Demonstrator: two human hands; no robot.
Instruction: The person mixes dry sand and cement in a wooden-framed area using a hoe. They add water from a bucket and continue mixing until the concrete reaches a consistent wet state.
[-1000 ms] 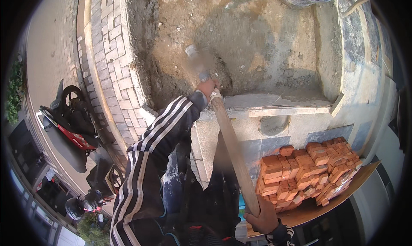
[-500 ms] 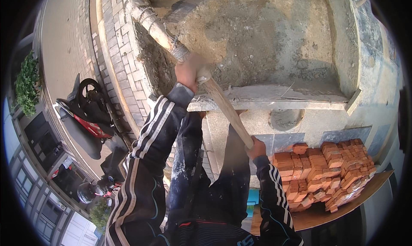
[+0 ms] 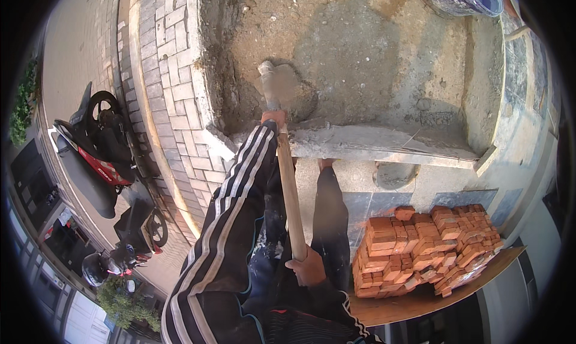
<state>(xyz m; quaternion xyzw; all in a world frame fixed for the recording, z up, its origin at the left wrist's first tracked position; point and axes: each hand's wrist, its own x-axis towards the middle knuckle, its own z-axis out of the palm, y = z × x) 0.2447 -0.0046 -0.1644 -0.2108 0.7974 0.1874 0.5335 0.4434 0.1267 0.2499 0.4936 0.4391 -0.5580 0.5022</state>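
The person's left hand and right hand are holding a long wooden-handled tool, the left fingers closing around its shaft near the far end, the right ones clamping its near end. The tool is reaching over the near rim of a walled bed; its far end is blurring above or against a damp mound, contact being impossible to tell. Good handling is probably calling for the far hand to be guiding, the near hand to be steering and the shaft to be staying clear of the rim and legs. Compared with half a second earlier, the far end is now lying over the bed's floor rather than its left wall, the right hand is sitting nearer and further left, and the shaft is slanting less.
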